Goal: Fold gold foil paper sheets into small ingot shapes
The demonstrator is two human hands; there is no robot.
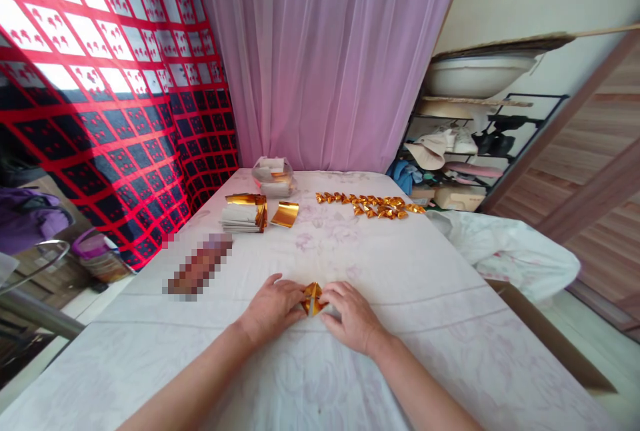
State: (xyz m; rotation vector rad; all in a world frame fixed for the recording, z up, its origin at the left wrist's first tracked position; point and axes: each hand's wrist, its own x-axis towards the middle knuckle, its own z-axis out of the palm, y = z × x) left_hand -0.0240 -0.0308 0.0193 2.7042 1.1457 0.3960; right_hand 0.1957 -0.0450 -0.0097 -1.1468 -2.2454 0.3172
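Note:
A sheet of gold foil paper (313, 299), partly folded, lies on the table between my hands. My left hand (277, 305) grips its left side, with fingers bent and pressed against it. At the opposite side my right hand (351, 314) pinches the paper, fingers curled over the edge. Fingers cover both outer ends of the sheet. Farther off stands a stack of gold foil paper (244, 214), with a single gold sheet (285, 214) to its right. Several folded gold pieces (380, 206) lie in rows at the back right.
A clear plastic bag (273, 176) with more paper sits at the table's far edge. A blurred reddish item (200, 267) lies at left on the white flowered tablecloth (320, 384). Past the right edge are a white plastic bag (520, 251) and a cardboard box (550, 337).

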